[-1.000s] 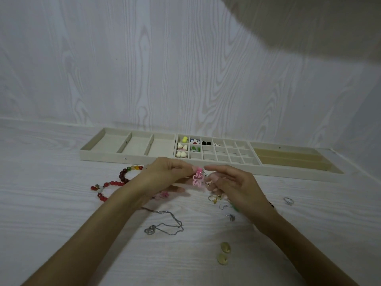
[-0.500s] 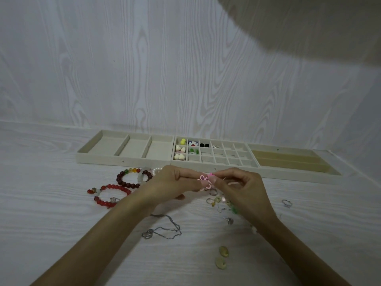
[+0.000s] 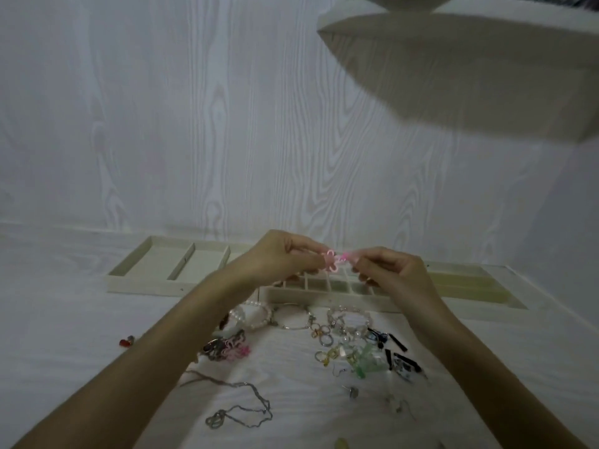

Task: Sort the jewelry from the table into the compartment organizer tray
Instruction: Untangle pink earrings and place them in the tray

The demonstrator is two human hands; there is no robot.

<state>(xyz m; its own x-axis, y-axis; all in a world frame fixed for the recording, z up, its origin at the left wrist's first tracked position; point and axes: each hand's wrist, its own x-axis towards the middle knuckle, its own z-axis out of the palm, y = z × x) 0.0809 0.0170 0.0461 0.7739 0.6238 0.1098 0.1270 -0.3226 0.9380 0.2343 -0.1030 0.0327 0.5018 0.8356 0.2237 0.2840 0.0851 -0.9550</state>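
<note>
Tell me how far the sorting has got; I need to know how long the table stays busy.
Done: cannot tell; the hands hide most of the tray's small cells, and its left compartments look bare. In hand: the left hand and right hand pinch a pink flower piece above the tray. Left: most of it. The bracelets, rings, chain and black pieces lie on the table.

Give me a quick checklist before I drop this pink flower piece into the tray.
1. Pink flower piece held: ok, left hand and right hand both pinch it.
2. Piece above the organizer tray: ok, over the small-cell grid.
3. Target cell free: cannot tell, the hands hide the cells.
4. Piece one item or a pair: cannot tell, blurred.
5. Table sorted: not ok, pearl bracelet and silver chain remain.
</note>
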